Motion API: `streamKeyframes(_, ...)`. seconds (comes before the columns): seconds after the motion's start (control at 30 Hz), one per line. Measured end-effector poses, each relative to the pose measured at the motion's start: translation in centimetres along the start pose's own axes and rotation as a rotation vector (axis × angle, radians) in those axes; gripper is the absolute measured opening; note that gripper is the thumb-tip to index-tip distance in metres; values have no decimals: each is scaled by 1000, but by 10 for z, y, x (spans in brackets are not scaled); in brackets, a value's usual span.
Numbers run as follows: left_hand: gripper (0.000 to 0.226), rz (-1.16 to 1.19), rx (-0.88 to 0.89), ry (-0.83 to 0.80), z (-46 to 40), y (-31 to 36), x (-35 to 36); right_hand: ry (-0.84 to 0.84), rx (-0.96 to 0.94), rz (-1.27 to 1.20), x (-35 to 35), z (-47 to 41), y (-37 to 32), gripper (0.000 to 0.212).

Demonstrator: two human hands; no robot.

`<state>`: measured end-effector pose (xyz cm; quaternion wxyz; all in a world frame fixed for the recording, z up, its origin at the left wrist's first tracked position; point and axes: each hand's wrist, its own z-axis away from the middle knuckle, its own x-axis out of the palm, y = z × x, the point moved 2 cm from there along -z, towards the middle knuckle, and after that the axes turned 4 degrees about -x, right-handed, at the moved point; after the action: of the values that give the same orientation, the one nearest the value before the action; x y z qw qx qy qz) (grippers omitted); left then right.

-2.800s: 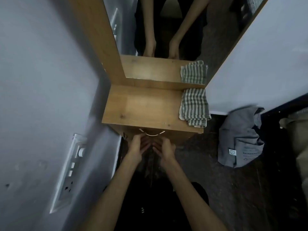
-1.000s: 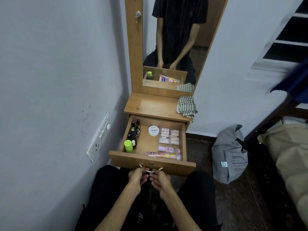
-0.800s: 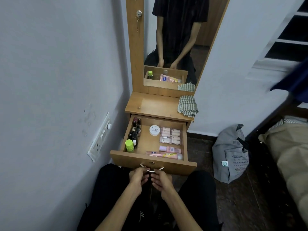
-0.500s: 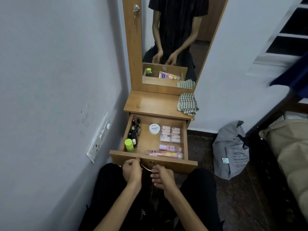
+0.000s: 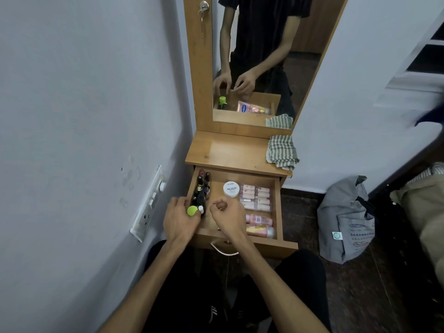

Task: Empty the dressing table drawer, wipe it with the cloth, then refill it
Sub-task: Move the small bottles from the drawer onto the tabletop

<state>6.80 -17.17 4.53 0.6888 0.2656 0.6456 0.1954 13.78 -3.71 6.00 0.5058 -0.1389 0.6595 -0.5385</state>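
Observation:
The wooden drawer [image 5: 278, 207] is pulled open below the dressing table top [image 5: 223, 152]. In it are a row of dark small bottles [image 5: 202, 187], a green-capped bottle [image 5: 192, 210], a white jar [image 5: 231, 188], a clear pack of pink tubes [image 5: 256, 197] and two pink tubes [image 5: 260, 225]. My left hand [image 5: 179, 221] reaches into the drawer's left front corner, fingers closed around the green-capped bottle. Over the drawer's middle hovers my right hand [image 5: 229, 218], fingers curled, nothing visible in it. The striped cloth [image 5: 281, 151] lies folded at the top's right edge.
A mirror [image 5: 254, 56] rises behind the table top and reflects the person and the drawer. The wall on the left carries a socket panel [image 5: 149, 205] close to the drawer. A grey bag [image 5: 346, 219] sits on the dark floor to the right. My knees lie under the drawer front.
The drawer was pulled open by its handle. Both hands then let go of the handle and rose into the drawer, the left one closing on the green-capped bottle.

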Motion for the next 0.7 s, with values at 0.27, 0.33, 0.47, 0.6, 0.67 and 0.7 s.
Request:
streamKeyframes(0.27,32,-119,32,-57,-13,-10,15,-76,-29,361,38,-28,7,19)
streamKeyframes(0.33,30,-112,30,-41,-14,-12,15,-82,-25,399,45,-30,10,22)
streamKeyframes(0.47,25,-111,56,-36,-16,-18,15,-77,2,386,51,-34,14,23)
streamKeyframes(0.6,21,-79,65,-33,-17,-22,16,-72,-5,371,54,-39,12,21)
streamKeyframes(0.67,20,-63,64,-33,-17,-23,15,-80,-16,367,55,-40,10,21)
streamKeyframes(0.7,19,-60,66,-35,-17,-24,14,-78,-20,367,55,-39,10,22)
